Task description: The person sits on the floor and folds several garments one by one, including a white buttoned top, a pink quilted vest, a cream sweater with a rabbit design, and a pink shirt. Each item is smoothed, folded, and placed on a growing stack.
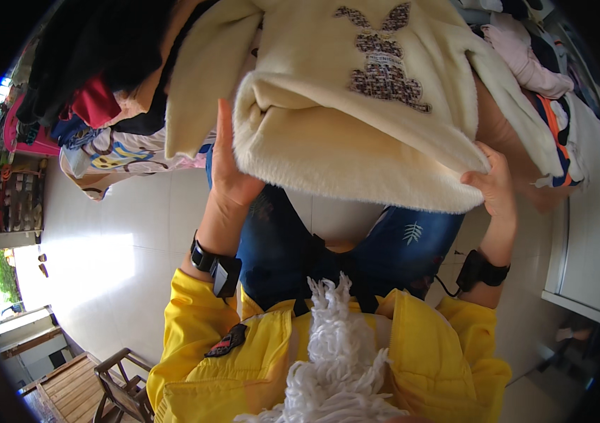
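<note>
A cream fluffy sweater (pixel 342 134) with a dark checked rabbit patch on its front fills the upper middle of the view. My left hand (pixel 228 166) grips its left lower edge, fingers tucked under the fabric. My right hand (pixel 491 182) pinches its right lower corner. Both wrists wear black bands. The sweater hangs spread between my hands above my blue jeans (pixel 356 247). My yellow jacket sleeves (pixel 194 331) come in from the lower edge.
A pile of clothes lies at upper left: black and red garments (pixel 95 77) and a patterned cloth (pixel 113 158). More clothes (pixel 546 77) lie at upper right over a white surface (pixel 589 233). Wooden chairs (pixel 113 388) stand on the pale tiled floor at lower left.
</note>
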### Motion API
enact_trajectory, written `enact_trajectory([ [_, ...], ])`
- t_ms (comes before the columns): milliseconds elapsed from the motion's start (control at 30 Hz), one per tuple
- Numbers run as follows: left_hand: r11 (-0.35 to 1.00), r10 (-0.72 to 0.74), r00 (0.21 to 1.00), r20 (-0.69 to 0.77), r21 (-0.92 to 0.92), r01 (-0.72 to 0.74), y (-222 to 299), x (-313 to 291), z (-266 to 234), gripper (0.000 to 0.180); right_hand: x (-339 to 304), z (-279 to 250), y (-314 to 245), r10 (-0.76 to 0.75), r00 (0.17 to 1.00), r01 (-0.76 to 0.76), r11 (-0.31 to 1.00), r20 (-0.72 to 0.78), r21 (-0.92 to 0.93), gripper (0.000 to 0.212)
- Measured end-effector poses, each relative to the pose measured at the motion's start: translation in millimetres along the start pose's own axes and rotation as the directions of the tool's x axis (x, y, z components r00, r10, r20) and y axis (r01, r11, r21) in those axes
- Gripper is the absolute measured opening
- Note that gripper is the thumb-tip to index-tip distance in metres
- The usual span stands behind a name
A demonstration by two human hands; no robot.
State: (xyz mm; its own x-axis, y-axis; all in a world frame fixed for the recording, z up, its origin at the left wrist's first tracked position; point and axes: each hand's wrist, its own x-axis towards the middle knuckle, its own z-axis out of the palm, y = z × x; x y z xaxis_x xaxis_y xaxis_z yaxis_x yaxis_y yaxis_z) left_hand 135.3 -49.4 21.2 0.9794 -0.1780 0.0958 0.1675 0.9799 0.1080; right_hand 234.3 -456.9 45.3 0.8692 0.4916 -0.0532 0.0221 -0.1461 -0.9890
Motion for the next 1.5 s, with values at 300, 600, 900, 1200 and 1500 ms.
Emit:
enact_trajectory([
  [300, 0.831, 0.249, 0.884, -0.397, 0.556, 0.015, -6, 7, 6, 0.042, 18, 20, -7, -0.144, 0.946, 0.191, 0.971, -0.289, 0.141, 0.029],
  [600, 0.794, 0.344, 0.795, -0.5, 0.607, 0.037, 11, 14, -13, 0.033, 42, 30, -11, 0.059, 0.939, 0.028, 0.968, -0.338, 0.248, 0.037],
  [900, 0.534, 0.495, 0.866, -0.066, 0.81, -0.243, 13, -36, -6, 0.029, -8, 22, -14, -0.344, 0.901, 0.242, 0.904, -0.265, -0.353, 0.022],
  [1200, -0.645, 0.485, 0.864, -0.137, 0.61, 0.459, 15, -84, -17, 0.023, -63, 30, 0, 0.074, 0.992, -0.112, 0.879, -0.099, -0.463, 0.02],
  [1500, -0.023, -0.481, 0.725, -0.492, 0.834, 0.551, -19, -150, -4, 0.019, -90, 118, 7, 0.305, 0.745, -0.297, 0.948, 0.593, -0.115, 0.009],
])
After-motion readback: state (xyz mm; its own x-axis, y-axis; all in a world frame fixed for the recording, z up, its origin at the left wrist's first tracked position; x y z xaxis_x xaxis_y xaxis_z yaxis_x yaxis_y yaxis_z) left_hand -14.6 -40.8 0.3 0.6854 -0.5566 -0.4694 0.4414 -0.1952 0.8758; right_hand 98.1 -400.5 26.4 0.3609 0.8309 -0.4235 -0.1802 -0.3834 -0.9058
